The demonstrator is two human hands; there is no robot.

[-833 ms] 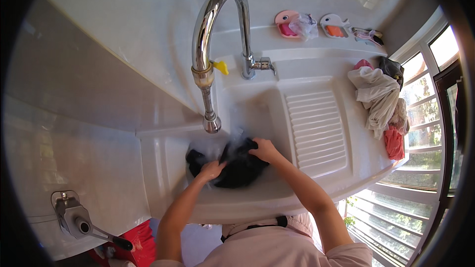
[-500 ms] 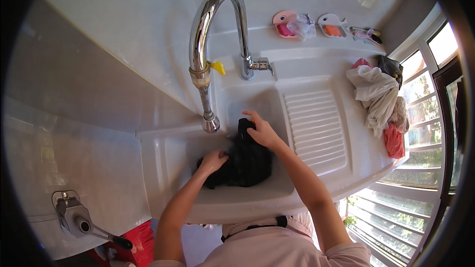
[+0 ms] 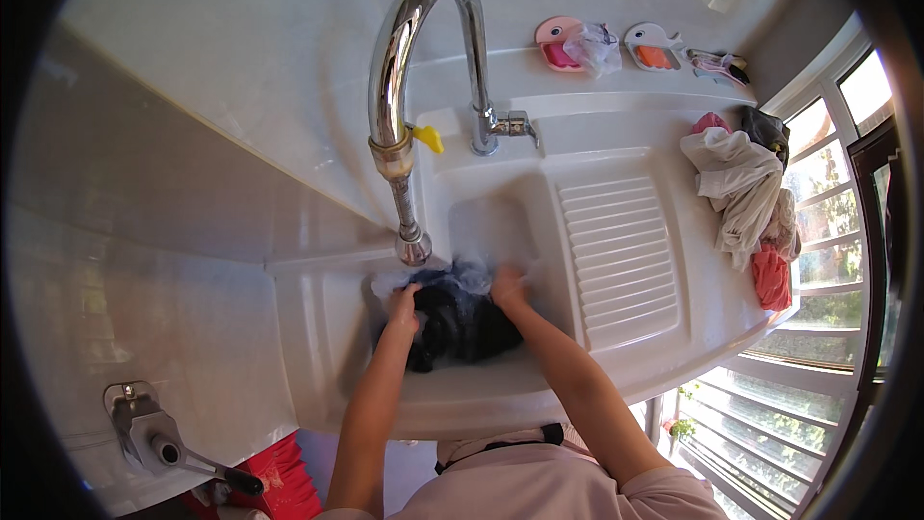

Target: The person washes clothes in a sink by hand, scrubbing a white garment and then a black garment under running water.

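We found the black cloth (image 3: 472, 332) bunched in the left part of the white sink basin (image 3: 489, 220), below the chrome tap (image 3: 390, 87), with pale, blurred water along its far edge. The left hand (image 3: 401, 308) touched the cloth's left edge, its thumb side uppermost; its fingers were partly hidden, and we could not tell whether they had closed on the fabric. The right hand (image 3: 508, 289) was at the far right edge, too blurred for us to establish any grasp. The ribbed washboard (image 3: 621, 250) stood to the right, apart from both hands.

We judged the cloth soft, limp and not fragile, but heavy with water and probably slippery. We considered a gathered fold at each side the soundest hold, since a pinch at one thin edge could have let the sodden bulk sag or slide.
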